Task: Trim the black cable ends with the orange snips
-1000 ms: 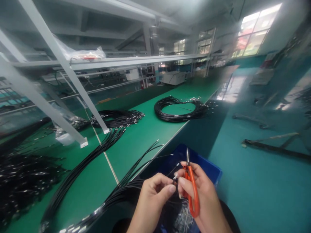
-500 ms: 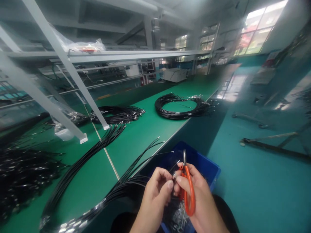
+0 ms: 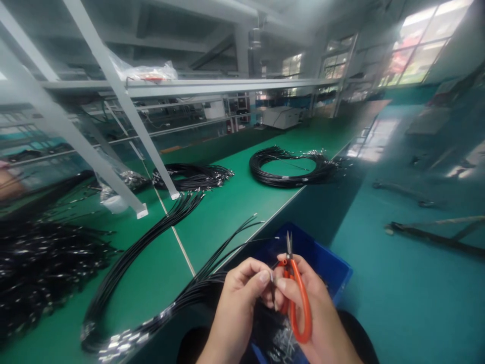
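My right hand (image 3: 303, 293) is closed around orange-handled scissors (image 3: 303, 313); their narrow metal blades point up and away, closed together. My left hand (image 3: 242, 290) is pinched against the right fingertips. A small pale piece (image 3: 271, 276) shows between the thumbs, too small to name; a thin dark strand runs up behind the fingers. Below both hands sits a blue bin (image 3: 339, 268) with clear plastic scraps (image 3: 282, 338) in it. Just left of my left hand, a bundle of black cables (image 3: 189, 298) with metal tips curves over the table edge.
On the green table (image 3: 227, 212) lie a large cable coil (image 3: 278, 180), a smaller coil (image 3: 189, 177) and a dark heap of cables (image 3: 45, 268). White shelf posts (image 3: 125, 106) rise at left. Part of a person's arm (image 3: 7, 183) shows at the left edge. Metal stand legs (image 3: 428, 240) are right.
The view has turned slightly left, so the surroundings sit further right. The thin tip that stuck up between my hands is less visible. My right hand still holds the scissors.
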{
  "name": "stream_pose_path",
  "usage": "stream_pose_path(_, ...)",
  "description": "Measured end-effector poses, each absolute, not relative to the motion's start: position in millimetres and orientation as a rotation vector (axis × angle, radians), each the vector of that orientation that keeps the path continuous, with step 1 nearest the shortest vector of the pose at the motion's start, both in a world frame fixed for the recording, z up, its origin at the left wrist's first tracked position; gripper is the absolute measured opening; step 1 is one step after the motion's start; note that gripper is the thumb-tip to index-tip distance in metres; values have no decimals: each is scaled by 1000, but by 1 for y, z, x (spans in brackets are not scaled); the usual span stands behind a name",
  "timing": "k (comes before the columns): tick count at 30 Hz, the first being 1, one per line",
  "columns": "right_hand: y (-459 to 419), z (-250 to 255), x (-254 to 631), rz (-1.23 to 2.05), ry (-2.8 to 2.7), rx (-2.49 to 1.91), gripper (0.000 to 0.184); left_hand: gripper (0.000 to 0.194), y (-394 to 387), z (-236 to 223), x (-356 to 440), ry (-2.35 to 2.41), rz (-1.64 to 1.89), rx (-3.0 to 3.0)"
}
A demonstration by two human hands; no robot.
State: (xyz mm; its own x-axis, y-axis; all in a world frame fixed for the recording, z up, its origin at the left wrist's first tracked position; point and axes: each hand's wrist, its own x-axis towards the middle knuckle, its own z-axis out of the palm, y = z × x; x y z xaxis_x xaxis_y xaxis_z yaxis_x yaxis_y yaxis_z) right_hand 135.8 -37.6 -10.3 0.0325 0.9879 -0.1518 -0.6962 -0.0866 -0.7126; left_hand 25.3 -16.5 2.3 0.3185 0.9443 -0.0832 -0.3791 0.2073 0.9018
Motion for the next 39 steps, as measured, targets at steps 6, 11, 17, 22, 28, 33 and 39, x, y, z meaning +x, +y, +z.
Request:
stream_pose_path(6,-38,-7,134,1486,-507,-783,28,10,-16,2,29,744,1089,956)
stream_pose_path(11,-36,-7,137,1513,-497,-804,25,14,-13,0,25,699,1109,953)
stream_pose_path(17,-33,-6,136,1514,-439,-784,27,15,-15,3,16,1199,1278,1695)
stream_pose_path(22,-33,-3,134,1508,-419,-777,27,20,-14,1,7,1316,1278,2292)
stream_pose_path(28,-34,-2,131,1475,-390,-761,25,10,-19,5,7,1187,1087,1703)
stream_pose_path(33,-33,0,129,1457,-440,-828,26,10,-24,3,18,1084,1095,1429)
stream_pose_path(39,-34,-3,130,1021,-685,-1017,34,20,-19,-4,13,1062,1063,1281)
